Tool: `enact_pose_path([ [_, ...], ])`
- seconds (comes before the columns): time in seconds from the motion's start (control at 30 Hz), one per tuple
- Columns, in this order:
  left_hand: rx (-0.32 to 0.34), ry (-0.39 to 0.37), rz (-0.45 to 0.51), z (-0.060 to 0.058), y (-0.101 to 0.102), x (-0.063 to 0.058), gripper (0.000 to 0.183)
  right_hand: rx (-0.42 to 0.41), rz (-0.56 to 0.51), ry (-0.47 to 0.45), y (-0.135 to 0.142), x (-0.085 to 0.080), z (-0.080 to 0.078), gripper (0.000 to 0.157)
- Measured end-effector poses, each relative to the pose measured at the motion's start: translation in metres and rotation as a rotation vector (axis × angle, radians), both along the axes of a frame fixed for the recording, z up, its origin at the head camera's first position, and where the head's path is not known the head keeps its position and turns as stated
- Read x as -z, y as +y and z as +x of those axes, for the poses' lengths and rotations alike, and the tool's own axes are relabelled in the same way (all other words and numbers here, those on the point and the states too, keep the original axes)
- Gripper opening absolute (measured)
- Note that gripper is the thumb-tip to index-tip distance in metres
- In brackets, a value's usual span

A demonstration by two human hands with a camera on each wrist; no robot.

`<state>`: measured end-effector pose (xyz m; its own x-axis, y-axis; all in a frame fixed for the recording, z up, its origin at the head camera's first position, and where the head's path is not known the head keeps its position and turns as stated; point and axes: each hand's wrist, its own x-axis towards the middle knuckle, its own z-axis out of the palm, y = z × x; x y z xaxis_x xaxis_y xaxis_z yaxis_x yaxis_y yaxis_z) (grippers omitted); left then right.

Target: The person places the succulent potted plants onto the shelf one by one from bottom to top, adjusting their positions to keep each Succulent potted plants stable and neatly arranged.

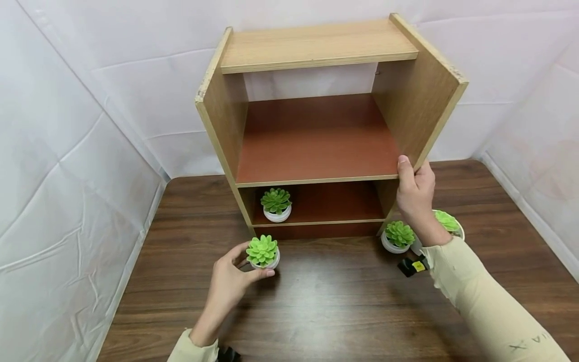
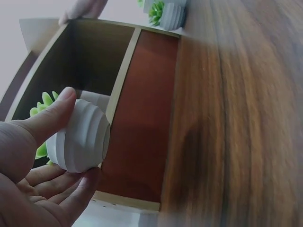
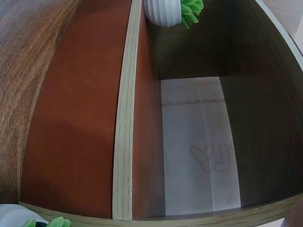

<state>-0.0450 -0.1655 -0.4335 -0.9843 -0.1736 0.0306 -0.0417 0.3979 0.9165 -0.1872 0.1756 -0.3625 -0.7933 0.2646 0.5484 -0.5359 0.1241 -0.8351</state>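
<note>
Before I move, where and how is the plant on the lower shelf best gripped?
Probably by its white pot, on opposite sides, coming from the open front: it stands upright near the front edge of the shelf, while green leaves spread over its top.

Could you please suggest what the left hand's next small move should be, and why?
I would probably ease the left hand forward and set its potted plant on the lower shelf, right of the plant already there. The held pot is just in front of that shelf, bare board shows there, and the right hand grips the unit's side panel.
</note>
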Motion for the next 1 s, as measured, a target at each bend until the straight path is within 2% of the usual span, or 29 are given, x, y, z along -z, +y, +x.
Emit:
enact_pose_path([
  [0.33,-0.018,0.055,-0.002,0.001,0.016,-0.004,0.071,-0.021,-0.028,0.000,-0.003,0.000,0.000,0.025],
  [0.7,0.064,0.070,0.072,-0.003,0.037,-0.009,0.068,0.009,-0.016,-0.002,0.001,0.000,0.002,0.028],
  [0.83,0.089,0.079,0.059,-0.005,0.042,-0.009,0.066,-0.001,-0.033,0.002,0.001,0.000,0.002,0.026],
  [1.0,0.085,0.079,0.032,-0.007,0.049,-0.008,0.066,-0.012,-0.039,0.005,-0.001,0.000,0.000,0.026],
])
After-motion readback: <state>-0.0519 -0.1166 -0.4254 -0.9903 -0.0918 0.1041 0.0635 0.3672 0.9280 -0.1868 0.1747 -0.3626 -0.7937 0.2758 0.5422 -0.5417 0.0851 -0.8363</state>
